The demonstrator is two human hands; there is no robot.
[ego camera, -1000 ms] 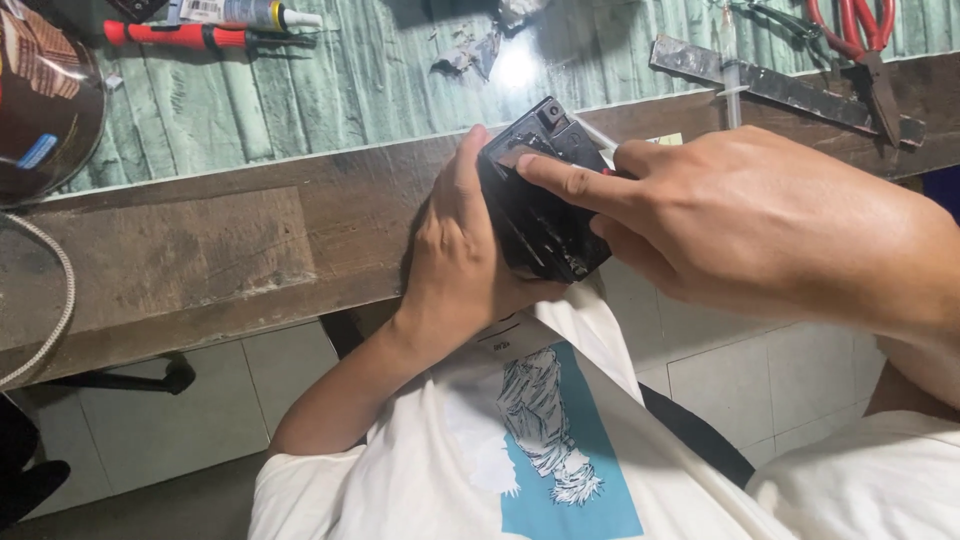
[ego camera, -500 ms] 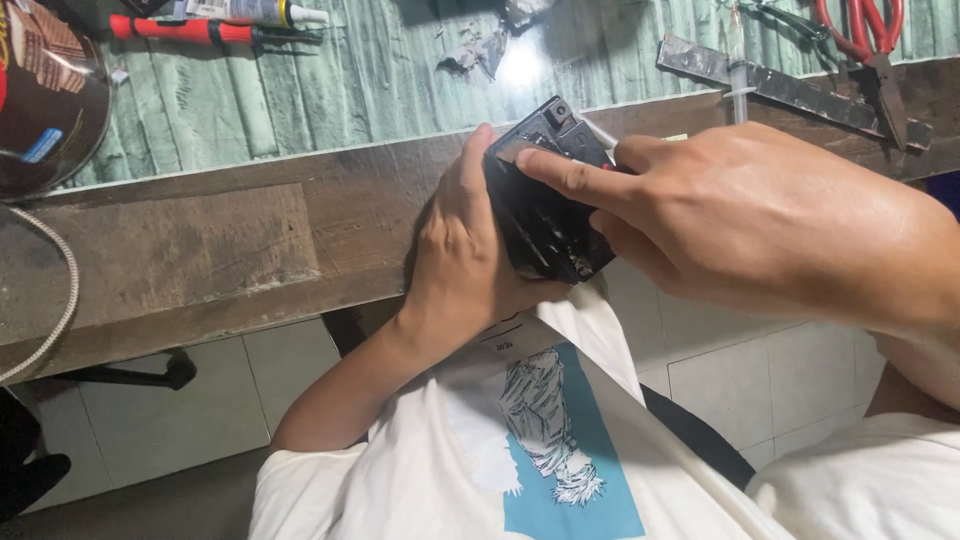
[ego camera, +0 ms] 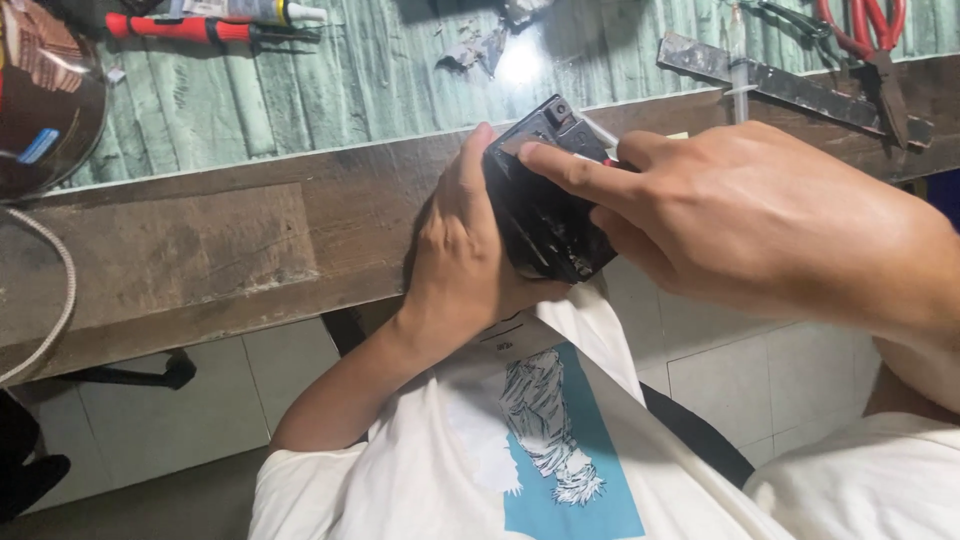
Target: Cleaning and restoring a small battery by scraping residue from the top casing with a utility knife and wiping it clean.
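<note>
Black casing point(ego camera: 545, 215), a small dark device body, sits just right of the frame's centre, over the front edge of the wooden bench point(ego camera: 180, 260). Left hand point(ego camera: 470, 260) cradles it from behind, fingers wrapped tight around its side. Right hand point(ego camera: 740, 215) comes in from the right, index finger laid flat across the casing's upper face. Compared with a second ago, almost nothing has shifted: same clasp, same pressing finger, so the work remains on that top edge. Red-handled pliers point(ego camera: 865, 40) lie at upper right.
</note>
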